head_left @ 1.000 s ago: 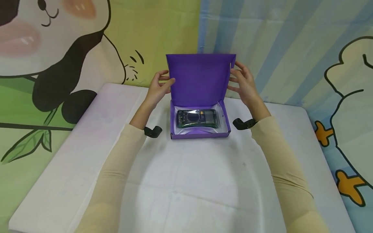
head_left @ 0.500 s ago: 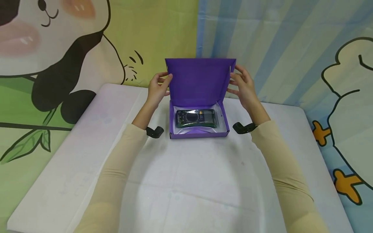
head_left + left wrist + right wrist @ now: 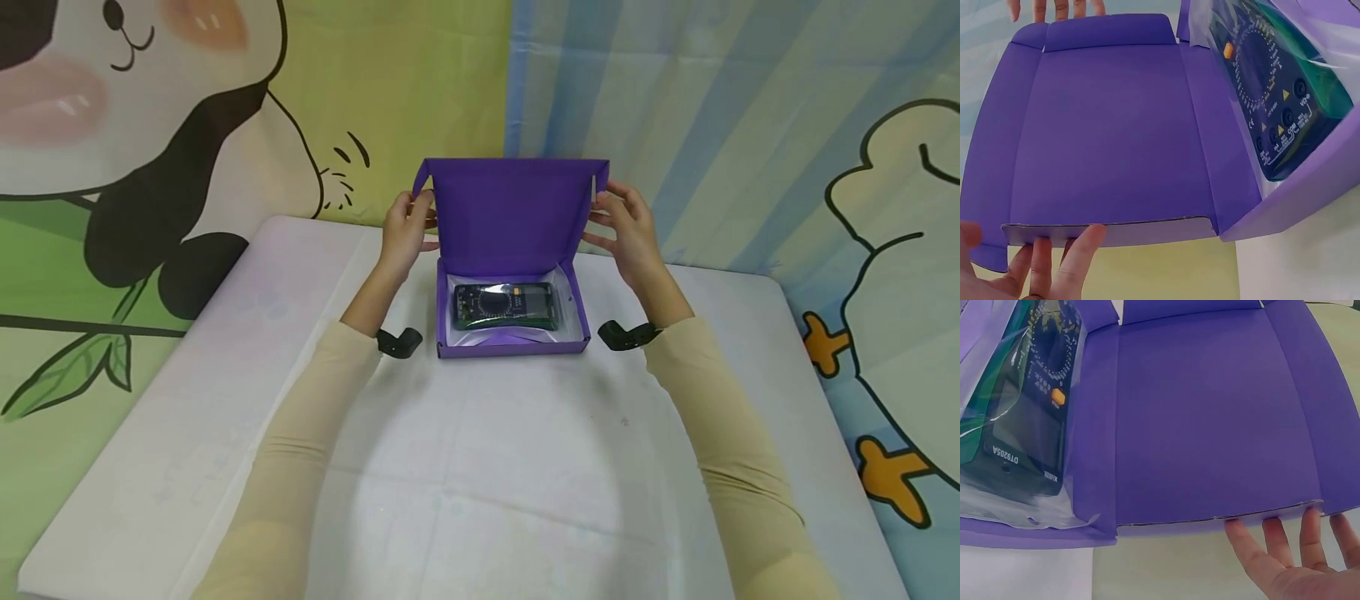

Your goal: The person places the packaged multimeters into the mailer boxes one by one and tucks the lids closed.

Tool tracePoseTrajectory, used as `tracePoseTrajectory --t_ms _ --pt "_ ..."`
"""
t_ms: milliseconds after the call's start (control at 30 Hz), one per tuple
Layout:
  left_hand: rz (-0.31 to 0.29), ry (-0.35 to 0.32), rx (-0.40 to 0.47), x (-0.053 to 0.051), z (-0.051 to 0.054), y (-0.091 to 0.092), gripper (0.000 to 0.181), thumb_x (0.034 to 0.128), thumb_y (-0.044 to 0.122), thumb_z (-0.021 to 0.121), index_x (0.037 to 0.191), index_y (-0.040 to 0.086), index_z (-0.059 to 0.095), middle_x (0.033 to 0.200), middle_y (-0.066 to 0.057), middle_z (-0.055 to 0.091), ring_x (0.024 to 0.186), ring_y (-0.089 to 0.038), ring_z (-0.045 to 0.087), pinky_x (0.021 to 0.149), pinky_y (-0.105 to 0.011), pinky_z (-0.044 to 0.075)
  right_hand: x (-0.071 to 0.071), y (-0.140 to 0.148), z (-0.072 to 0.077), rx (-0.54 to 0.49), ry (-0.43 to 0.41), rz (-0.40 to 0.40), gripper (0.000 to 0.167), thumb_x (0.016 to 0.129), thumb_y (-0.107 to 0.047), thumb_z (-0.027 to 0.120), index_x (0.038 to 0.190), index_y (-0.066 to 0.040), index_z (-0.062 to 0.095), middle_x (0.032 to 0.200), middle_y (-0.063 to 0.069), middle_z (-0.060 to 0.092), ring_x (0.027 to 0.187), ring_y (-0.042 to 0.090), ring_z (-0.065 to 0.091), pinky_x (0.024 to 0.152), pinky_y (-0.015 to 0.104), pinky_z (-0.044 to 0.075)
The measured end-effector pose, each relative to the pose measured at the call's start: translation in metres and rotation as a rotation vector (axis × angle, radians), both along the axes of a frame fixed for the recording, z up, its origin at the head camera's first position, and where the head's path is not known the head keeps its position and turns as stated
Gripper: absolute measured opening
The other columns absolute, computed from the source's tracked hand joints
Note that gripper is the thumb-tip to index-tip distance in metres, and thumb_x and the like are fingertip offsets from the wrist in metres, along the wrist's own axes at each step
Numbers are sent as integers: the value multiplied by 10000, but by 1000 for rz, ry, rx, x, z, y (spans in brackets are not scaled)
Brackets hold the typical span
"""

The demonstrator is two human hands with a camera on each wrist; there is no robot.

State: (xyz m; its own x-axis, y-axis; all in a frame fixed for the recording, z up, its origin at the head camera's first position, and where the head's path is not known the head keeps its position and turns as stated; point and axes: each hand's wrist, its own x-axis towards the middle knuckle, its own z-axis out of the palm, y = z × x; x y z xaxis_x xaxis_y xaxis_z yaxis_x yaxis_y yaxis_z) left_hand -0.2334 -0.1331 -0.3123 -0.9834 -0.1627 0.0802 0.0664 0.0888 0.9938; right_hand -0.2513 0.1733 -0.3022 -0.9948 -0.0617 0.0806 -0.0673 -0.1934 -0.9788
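A purple cardboard box (image 3: 512, 350) stands with its lid (image 3: 517, 217) raised upright. Inside lies a black and green digital multimeter (image 3: 505, 306) in a clear plastic bag (image 3: 1029, 514). At the lid's left edge, my left hand (image 3: 403, 231) pinches the corner tab (image 3: 422, 177), which sticks outward; its other fingers (image 3: 1041, 265) touch the side flap (image 3: 1147, 232) from outside. My right hand (image 3: 633, 229) is at the lid's right edge, its extended fingers (image 3: 1277, 544) touching the flap there; its thumb is not clearly shown in the right wrist view.
The box rests on a white-covered table (image 3: 480, 467). Printed cloth backdrops (image 3: 652, 100), one with a panda, rise behind and beside the table. A black wrist camera mount (image 3: 401, 342) sits at the left wrist, another mount (image 3: 626, 335) at the right.
The lid's top edge has come down and toward me. Both hands have moved slightly lower with it. My left thumb has shifted to the left corner tab, which now sticks out.
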Motion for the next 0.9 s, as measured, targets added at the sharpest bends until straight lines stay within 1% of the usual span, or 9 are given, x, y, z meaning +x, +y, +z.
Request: tracePoseTrajectory --t_ms 67,200,300,433,567,667,733,800,900 --pt "-16 6 -7 0 -1 -1 385 998 362 485 1222 50 516 1050 -61 508 1102 -341 584 840 -497 574 0 0 0 -2 -3 -2 379 974 -262 575 1318 -133 483 1176 87 514 1103 269 534 887 398 558" --pt "-57 21 -43 -1 -1 -2 476 979 381 528 1310 45 468 1301 -116 470 1160 -346 565 883 -516 553 -1 -2 0 4 -10 -13 370 976 -295 570 1302 -144 484 1254 89 472 1138 285 521 913 417 546" --pt "-79 17 -53 -1 -1 -3 484 983 421 506 1277 42 443 1393 -130 435 1186 -352 564 891 -515 550 -1 -2 0 15 -8 -13 377 976 -321 560 1301 -149 473 1281 62 458 1159 300 512 919 423 543" --pt "-96 17 -50 0 -1 -4 487 1008 465 406 1258 48 428 1366 -147 480 1137 -367 593 831 -511 574 -1 -2 -1 39 0 -5 412 977 -375 546 1324 -171 460 1294 34 480 1144 307 510 908 437 552" --pt "-104 31 -56 1 -2 -5 533 1032 481 317 1322 55 449 1343 -155 528 1045 -359 611 747 -491 599 0 -2 -1 77 -7 0 476 971 -441 534 1353 -168 458 1282 54 480 1130 297 498 976 526 500" --pt "-91 35 -64 1 -3 -5 546 1037 495 292 1327 72 479 1324 -151 552 1013 -348 618 685 -435 612 0 -2 0 95 -20 4 504 970 -492 516 1349 -165 460 1304 63 474 1154 304 482 1025 591 431" --pt "-81 36 -65 0 -4 -5 549 1039 497 287 1320 73 492 1313 -155 559 1006 -349 619 658 -408 614 0 -2 0 104 -31 3 495 971 -522 494 1329 -183 458 1331 67 465 1170 313 474 1033 608 414" --pt "-74 36 -65 0 -4 -5 547 1040 495 288 1313 72 502 1307 -156 561 1003 -346 616 647 -395 613 0 -2 1 115 -42 -1 475 974 -539 475 1310 -203 456 1349 67 456 1166 314 477 1030 609 418" --pt "-70 33 -54 1 -5 -5 545 1038 495 296 1303 71 512 1297 -155 562 986 -332 609 664 -419 613 1 -1 2 122 -61 -16 455 972 -548 476 1275 -209 464 1337 59 462 1130 302 498 1010 595 445"
